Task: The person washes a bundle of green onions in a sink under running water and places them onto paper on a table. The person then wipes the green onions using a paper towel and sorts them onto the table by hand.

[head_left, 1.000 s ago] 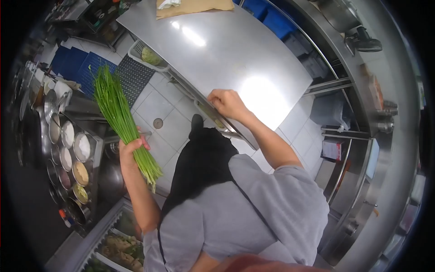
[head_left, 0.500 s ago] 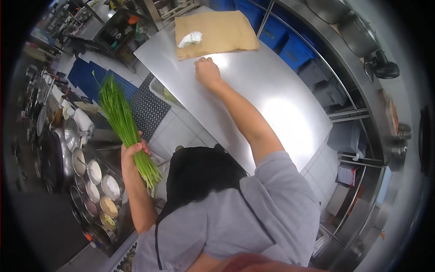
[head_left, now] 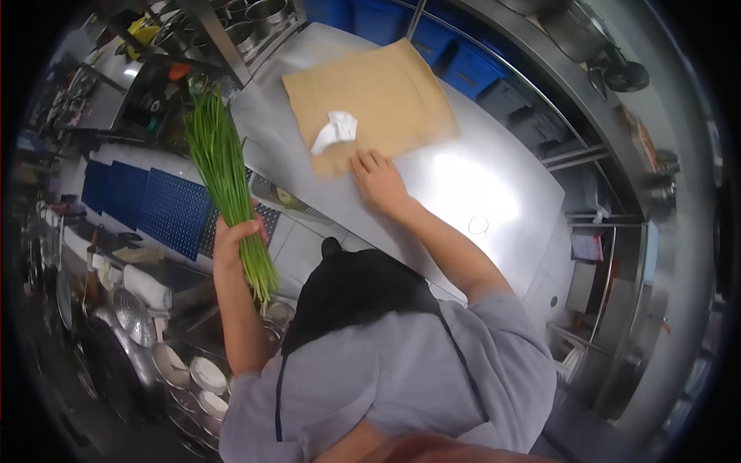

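My left hand point(head_left: 241, 234) is wrapped round the lower stems of a bunch of long green chives point(head_left: 218, 154), which tilts upright over the table's left edge. Across the steel table point(head_left: 505, 224) my right hand point(head_left: 378, 179) has its fingers on the near edge of a brown sheet point(head_left: 394, 92), paper or cloth. The fingers look bent over that edge; the thumb is hidden. On the sheet, just beyond my right fingertips, lies a crumpled white tissue or cloth point(head_left: 336, 131).
Metal pots of white seasonings point(head_left: 208, 374) and a skimmer point(head_left: 135, 316) stand at lower left. Blue mats point(head_left: 174, 208) cover part of the tiled floor. Blue bins point(head_left: 472, 69) sit below a rail behind the table. A tray point(head_left: 285, 199) shows beneath the table's left edge.
My right hand has gone from bare steel to the brown sheet's near edge. The sheet has turned and come nearer with the white piece on it. The chives stay in my left hand; the view has swung.
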`<state>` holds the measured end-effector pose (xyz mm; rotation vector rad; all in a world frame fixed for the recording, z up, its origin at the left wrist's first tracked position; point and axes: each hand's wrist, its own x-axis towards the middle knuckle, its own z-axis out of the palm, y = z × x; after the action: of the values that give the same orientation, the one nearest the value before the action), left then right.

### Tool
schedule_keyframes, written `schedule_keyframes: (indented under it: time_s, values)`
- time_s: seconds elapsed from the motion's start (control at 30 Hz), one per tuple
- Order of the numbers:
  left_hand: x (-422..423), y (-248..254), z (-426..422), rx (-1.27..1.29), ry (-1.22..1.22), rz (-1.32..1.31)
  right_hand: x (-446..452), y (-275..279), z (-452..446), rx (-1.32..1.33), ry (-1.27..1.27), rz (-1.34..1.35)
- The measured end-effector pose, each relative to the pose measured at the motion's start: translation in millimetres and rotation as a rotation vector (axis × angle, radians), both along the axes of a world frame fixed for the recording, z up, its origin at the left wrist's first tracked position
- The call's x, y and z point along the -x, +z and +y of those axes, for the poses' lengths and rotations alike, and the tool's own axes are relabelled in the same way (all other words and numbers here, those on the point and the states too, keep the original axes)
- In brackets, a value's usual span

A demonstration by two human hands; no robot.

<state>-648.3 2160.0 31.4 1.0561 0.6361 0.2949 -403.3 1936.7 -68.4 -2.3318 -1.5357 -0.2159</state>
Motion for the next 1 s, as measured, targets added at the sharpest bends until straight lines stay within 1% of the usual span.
schedule_keyframes:
  time_s: [0.13,0.23,0.33,0.43,0.53,0.63,0.67,0.73,0.77,0.83,0.9,0.93,0.97,1.0]
  values:
    - [-32,-5,24,0.016,-0.140,-0.029,62,12,-35,0.099,-0.107,0.033]
    - [-65,-8,32,0.034,-0.271,-0.054,89,18,-47,0.146,-0.190,0.169]
    - [-101,-2,23,0.054,-0.360,-0.018,95,22,-54,-0.029,-0.190,0.228]
    - [-128,-9,10,0.060,-0.447,-0.012,89,21,-66,-0.137,-0.273,0.344]
    - [-147,-11,-4,0.051,-0.503,-0.027,60,28,-86,-0.131,-0.435,0.139]
    - [-163,-7,-21,0.009,-0.557,-0.034,30,29,-109,-0.042,-0.681,-0.058]
    - [-169,-5,-28,-0.011,-0.577,-0.032,22,27,-118,-0.112,-0.680,0.016]
    - [-189,1,-47,0.030,-0.592,-0.039,12,28,-136,-0.257,-0.670,0.157]
    - [-197,3,-59,0.051,-0.594,-0.042,12,29,-147,-0.285,-0.724,0.245]
    - [-214,7,-88,0.024,-0.615,0.034,10,47,-161,-0.337,-0.815,0.421]
    - [-232,6,-117,0.007,-0.663,0.100,12,64,-167,-0.431,-0.817,0.732]
    - [-241,-2,-131,0.005,-0.705,0.131,12,67,-170,-0.475,-0.812,0.890]
    - [-247,-11,-146,0.004,-0.748,0.167,12,65,-171,-0.534,-0.766,0.983]
    - [-251,-19,-163,-0.052,-0.715,0.149,8,59,-168,-0.593,-0.719,1.071]
